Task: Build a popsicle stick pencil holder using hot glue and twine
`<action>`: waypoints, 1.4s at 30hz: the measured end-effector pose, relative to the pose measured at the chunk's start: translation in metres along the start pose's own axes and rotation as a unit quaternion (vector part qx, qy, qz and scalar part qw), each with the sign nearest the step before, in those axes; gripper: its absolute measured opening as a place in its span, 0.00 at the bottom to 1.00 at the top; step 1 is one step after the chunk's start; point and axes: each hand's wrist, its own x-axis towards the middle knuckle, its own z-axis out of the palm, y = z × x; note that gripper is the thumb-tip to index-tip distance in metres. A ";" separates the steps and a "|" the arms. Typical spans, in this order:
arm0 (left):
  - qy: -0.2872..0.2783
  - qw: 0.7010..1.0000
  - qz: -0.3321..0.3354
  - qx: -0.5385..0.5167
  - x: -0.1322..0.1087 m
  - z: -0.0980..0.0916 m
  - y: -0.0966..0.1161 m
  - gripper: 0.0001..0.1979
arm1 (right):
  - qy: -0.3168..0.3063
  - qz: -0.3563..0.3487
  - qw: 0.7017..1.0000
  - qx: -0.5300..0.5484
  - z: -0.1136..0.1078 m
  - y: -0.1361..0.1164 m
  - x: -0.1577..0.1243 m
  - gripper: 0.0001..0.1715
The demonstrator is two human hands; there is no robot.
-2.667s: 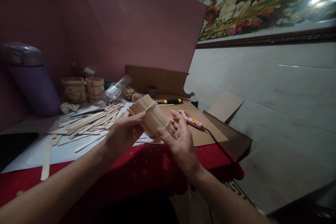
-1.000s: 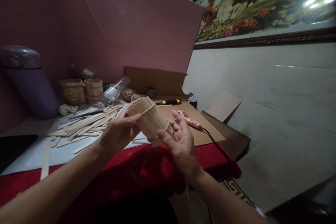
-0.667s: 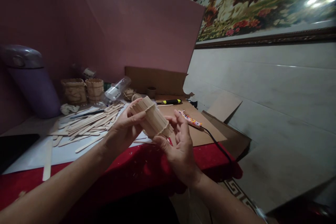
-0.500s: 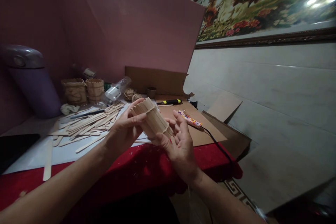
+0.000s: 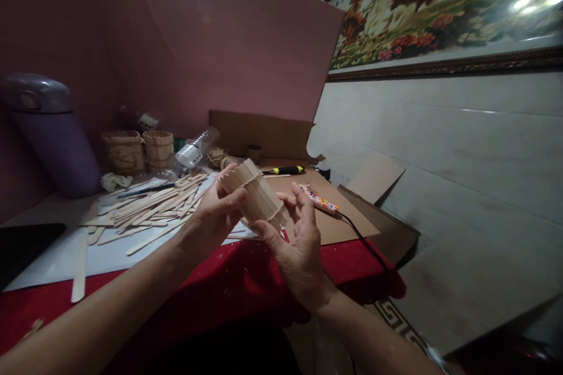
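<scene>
A small holder made of wooden craft sticks bound with twine (image 5: 255, 193) is held tilted above the table's front edge. My left hand (image 5: 211, 220) grips its upper left side, thumb and fingers wrapped round it. My right hand (image 5: 295, 240) cups its lower end, thumb pressed against the sticks and fingers curled behind. A heap of loose wooden sticks (image 5: 149, 205) lies on white paper to the left of my hands.
A glue gun with a dotted handle (image 5: 320, 200) and black cord lies on cardboard (image 5: 343, 217) to the right. A yellow-black cutter (image 5: 284, 170), twine balls (image 5: 220, 159), a plastic bottle (image 5: 196, 147), two finished stick baskets (image 5: 141, 150) and a purple container (image 5: 53, 135) stand behind. Red cloth (image 5: 237, 281) covers the table.
My right hand has turned from an open palm to a closer hold round the holder's lower end. The holder has rotated slightly and stays at the same spot.
</scene>
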 end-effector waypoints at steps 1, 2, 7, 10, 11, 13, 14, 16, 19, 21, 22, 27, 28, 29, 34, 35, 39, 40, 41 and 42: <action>0.004 1.000 0.002 0.007 0.000 0.001 0.000 0.26 | -0.005 -0.011 1.000 -0.014 0.000 0.000 0.000 0.47; 0.007 1.000 0.003 0.012 0.000 0.001 0.000 0.25 | -0.013 -0.018 0.999 -0.023 -0.001 -0.001 -0.001 0.48; 0.007 1.000 -0.006 0.028 -0.005 0.006 0.005 0.22 | -0.029 0.022 0.999 0.018 -0.004 -0.004 0.000 0.45; 0.024 0.999 -0.007 0.031 -0.007 0.007 0.005 0.25 | -0.037 0.075 0.993 0.082 -0.003 -0.006 0.001 0.46; 0.025 0.999 -0.009 0.032 -0.006 0.006 0.005 0.26 | -0.034 0.087 0.991 0.098 -0.002 -0.007 0.001 0.47; 0.021 0.999 -0.015 0.033 -0.006 0.005 0.004 0.27 | -0.024 0.102 0.988 0.116 0.000 -0.008 0.003 0.50; 0.018 0.999 -0.016 0.032 -0.005 0.005 0.004 0.27 | -0.021 0.105 0.987 0.121 0.001 -0.008 0.004 0.51; 0.013 0.999 -0.016 0.031 -0.005 0.004 0.004 0.27 | -0.019 0.107 0.987 0.122 0.003 -0.007 0.005 0.52; 0.014 0.999 -0.012 0.027 -0.004 0.004 0.004 0.25 | -0.028 0.105 0.987 0.117 0.002 -0.003 0.007 0.52; 0.015 1.000 -0.010 0.025 -0.004 0.004 0.004 0.23 | -0.037 0.108 0.987 0.113 -0.001 -0.001 0.007 0.53; 0.015 1.000 -0.009 0.023 -0.003 0.003 0.003 0.23 | -0.044 0.110 0.987 0.113 -0.002 0.000 0.007 0.54; 0.022 1.000 -0.013 0.013 -0.002 0.003 -0.001 0.23 | -0.070 0.102 0.986 0.116 -0.006 -0.002 0.005 0.53; 0.027 0.999 -0.013 0.013 -0.002 0.003 -0.002 0.23 | -0.068 0.102 0.986 0.114 -0.006 -0.003 0.005 0.52; 0.030 0.999 -0.013 0.013 -0.002 0.004 -0.002 0.23 | -0.063 0.105 0.986 0.112 -0.005 -0.004 0.006 0.51; 0.029 0.999 -0.008 0.017 -0.004 0.006 0.002 0.25 | -0.032 0.128 0.985 0.112 0.001 -0.008 0.008 0.52; 0.026 0.999 -0.010 0.018 -0.005 0.006 0.003 0.25 | -0.032 0.122 0.986 0.111 0.002 -0.008 0.007 0.52; 0.011 1.000 -0.012 0.012 -0.004 0.005 0.004 0.25 | -0.022 0.057 0.996 0.065 0.003 -0.004 0.004 0.48; 0.005 1.000 -0.012 0.009 -0.003 0.005 0.003 0.25 | -0.008 0.028 0.999 0.032 0.003 -0.002 0.004 0.47; -0.001 1.000 -0.012 0.008 -0.002 0.005 0.002 0.25 | 0.006 -0.002 1.000 -0.008 0.003 -0.001 0.003 0.46; -0.003 1.000 -0.011 0.010 -0.001 0.004 0.000 0.26 | 0.018 -0.031 0.998 -0.049 0.002 0.000 0.003 0.45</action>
